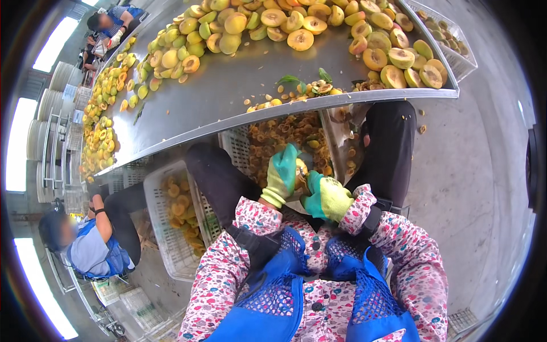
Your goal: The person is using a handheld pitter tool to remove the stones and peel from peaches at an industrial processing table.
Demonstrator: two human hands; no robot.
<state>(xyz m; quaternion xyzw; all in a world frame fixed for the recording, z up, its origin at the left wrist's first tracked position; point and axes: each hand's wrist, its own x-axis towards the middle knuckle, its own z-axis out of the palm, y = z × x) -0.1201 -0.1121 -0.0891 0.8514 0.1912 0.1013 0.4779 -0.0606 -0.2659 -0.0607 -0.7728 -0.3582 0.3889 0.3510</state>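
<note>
My left hand (282,173), in a yellow-green glove with teal coating, is closed on a cut fruit half (301,167), which looks like a peach or apricot. Gloved the same way, my right hand (327,196) is closed near the fruit; a small metal tool (304,173) shows between the hands, its shape mostly hidden by the fingers. Both hands are above my lap, over a crate (239,143) holding many brown pits and scraps (273,132). Beyond them, halved fruit (300,39) lies heaped on a metal table (205,92), with pits and green leaves (290,79) near its edge.
A white plastic crate (164,239) with fruit halves stands left of my legs. Another fruit-filled crate (463,64) is beyond the table's right corner. One seated person (92,248) is at the left, another (113,25) at the far upper left. Stacked trays (55,102) stand behind them.
</note>
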